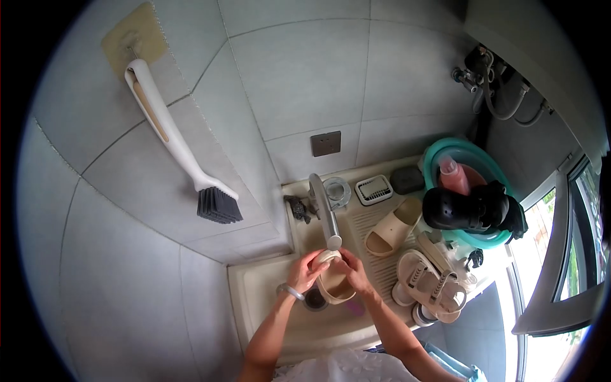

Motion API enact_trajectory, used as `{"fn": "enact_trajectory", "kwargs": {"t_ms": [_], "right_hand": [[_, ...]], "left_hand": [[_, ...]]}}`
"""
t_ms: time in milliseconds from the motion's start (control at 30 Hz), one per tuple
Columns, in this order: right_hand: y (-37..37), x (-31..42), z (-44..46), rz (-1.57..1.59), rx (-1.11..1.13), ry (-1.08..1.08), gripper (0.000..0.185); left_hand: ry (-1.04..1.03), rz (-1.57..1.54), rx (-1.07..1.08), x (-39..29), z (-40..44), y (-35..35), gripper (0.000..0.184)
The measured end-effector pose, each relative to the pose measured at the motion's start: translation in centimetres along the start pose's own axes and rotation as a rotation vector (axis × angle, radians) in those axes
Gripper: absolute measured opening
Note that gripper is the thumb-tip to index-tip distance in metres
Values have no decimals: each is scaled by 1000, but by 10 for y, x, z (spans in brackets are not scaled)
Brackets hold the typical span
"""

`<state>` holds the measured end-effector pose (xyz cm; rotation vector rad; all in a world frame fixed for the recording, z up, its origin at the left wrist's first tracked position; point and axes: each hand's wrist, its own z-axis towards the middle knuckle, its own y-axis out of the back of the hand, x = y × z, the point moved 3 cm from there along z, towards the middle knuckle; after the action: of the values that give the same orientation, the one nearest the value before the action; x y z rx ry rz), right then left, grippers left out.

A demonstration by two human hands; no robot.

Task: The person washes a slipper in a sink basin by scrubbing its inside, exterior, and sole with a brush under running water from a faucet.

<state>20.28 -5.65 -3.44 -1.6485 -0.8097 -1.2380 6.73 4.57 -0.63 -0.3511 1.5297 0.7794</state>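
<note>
Both hands hold one beige slipper (336,284) over the sink basin (264,318), just under the tip of the faucet (326,213). My left hand (305,272), with a bracelet at the wrist, grips the slipper's left side near its upper end. On the other side my right hand (353,270) has its fingers wrapped on the edge. Behind the slipper lie a dark drain (315,299) and a purple item (355,308), partly hidden. A second beige slipper (393,228) rests on the ribbed drainboard to the right.
Beige sandals (423,283) stand at the drainboard's right. Behind them, a teal basin (439,153) holds a pink bottle (453,175) and a black object (461,209). A soap dish (373,190) sits by the wall. A brush (168,130) hangs at left; an open window (573,254) is at right.
</note>
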Motion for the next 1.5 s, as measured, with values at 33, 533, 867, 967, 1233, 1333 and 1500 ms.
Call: {"fn": "enact_trajectory", "kwargs": {"t_ms": [33, 533, 867, 967, 1233, 1333, 1500], "right_hand": [[0, -1, 2, 0, 1, 2, 41], [17, 0, 158, -372, -314, 69, 29], [-32, 33, 20, -195, 101, 9, 57], [-44, 24, -16, -113, 162, 8, 76], [-53, 37, -38, -322, 34, 244, 75], [-55, 52, -45, -307, 39, 229, 69], [-50, 44, -51, -293, 7, 213, 65]], "left_hand": [[-2, 1, -1, 1, 0, 0, 42], [68, 7, -168, 5, -26, -2, 45], [64, -301, -321, -15, -44, 4, 40], [62, -430, -347, -11, -48, 3, 39], [137, -473, -313, -19, -55, 0, 34], [127, -465, -259, -26, -59, 1, 33], [79, -450, -219, -31, -62, -4, 31]]}}
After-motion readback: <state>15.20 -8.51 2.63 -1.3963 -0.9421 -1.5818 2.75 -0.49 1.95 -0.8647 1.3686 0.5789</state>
